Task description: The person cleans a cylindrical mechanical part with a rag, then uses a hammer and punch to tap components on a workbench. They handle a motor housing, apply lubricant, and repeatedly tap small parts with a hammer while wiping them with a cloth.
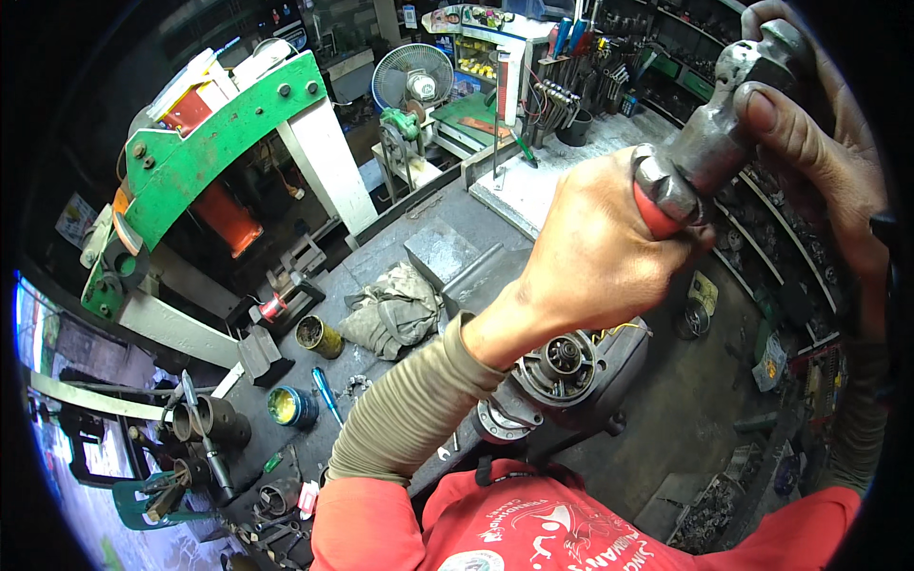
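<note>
The left grip [605, 252], a bare hand extending from a ribbed olive sleeve [405, 419], is closed in a fist around the lower end of a dark grey metal part with a cylindrical middle and a knuckled upper end [709, 152]. A small red piece [656, 214] shows at the fist; whether it belongs to the part cannot be told. The right grip [826, 162] holds the upper end, thumb pressed to the near side, fingers partly hidden behind. The part is raised and tilted, clear of the counter [386, 240].

Step in hand, as judged: two-handed handling of the part at close range. Whether it is being turned, fitted or only checked cannot be told. The next move appears to call for firm support at both ends and controlled alignment along the cylinder's axis.

Below the left forearm, a round metal housing with a central hub [564, 358] rests at the counter's edge. Farther along lie a blue-handled screwdriver [326, 392], a blue tin with yellowish contents [290, 407], a yellow open can [326, 341] and a crumpled grey-green cloth [395, 309].

Beyond stand a green-and-white steel frame [224, 138] and a round caged fan [412, 74].
</note>
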Action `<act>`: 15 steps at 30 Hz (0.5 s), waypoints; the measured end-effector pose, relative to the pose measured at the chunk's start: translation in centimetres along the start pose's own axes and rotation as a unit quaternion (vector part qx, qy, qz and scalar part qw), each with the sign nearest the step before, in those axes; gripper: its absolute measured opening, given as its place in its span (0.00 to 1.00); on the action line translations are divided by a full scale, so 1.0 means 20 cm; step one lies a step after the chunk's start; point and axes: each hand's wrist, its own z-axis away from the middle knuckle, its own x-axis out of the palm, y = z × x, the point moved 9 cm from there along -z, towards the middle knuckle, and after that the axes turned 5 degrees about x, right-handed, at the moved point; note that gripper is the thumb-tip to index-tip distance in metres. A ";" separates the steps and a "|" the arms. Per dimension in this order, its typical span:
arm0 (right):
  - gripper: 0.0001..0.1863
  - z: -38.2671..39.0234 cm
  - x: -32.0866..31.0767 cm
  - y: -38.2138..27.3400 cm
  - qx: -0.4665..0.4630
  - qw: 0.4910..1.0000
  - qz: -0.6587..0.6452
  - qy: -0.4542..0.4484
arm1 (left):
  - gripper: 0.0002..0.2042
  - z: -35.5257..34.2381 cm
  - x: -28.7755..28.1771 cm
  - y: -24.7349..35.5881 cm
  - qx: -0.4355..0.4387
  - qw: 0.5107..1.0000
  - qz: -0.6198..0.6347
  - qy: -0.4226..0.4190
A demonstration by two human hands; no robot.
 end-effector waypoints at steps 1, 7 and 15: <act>0.17 0.00 0.00 -0.01 0.000 1.000 0.002 0.001 | 0.12 0.00 0.01 -0.01 0.006 1.000 0.001 -0.014; 0.19 0.01 0.04 -0.04 0.001 1.000 -0.001 0.000 | 0.09 0.01 -0.01 0.04 0.068 0.997 -0.041 0.017; 0.21 0.00 0.04 -0.01 -0.013 1.000 -0.017 0.000 | 0.08 0.02 0.00 0.01 0.028 0.995 -0.098 0.025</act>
